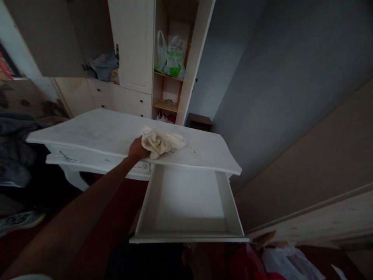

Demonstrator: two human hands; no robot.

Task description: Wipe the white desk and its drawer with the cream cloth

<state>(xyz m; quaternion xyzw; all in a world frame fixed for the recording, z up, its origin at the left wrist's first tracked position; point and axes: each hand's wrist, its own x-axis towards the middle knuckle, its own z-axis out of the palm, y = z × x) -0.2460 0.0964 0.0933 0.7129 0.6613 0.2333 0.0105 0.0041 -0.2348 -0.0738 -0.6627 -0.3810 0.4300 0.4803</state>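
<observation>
My left hand (136, 149) reaches out over the white desk (96, 130) and grips a crumpled cream cloth (161, 142) that lies on the desk top near its front edge. The fingers are closed round the cloth's left end. Below the cloth, the desk's right drawer (233, 202) is pulled far out and its inside looks bare. My right hand is out of view.
A white wardrobe (134, 46) stands behind the desk, with open shelves holding plastic bags (171, 54). A small dark stool (199, 121) sits by the grey wall. Dark clothes (14, 144) pile up at the left; bags (279, 260) lie on the red floor at the lower right.
</observation>
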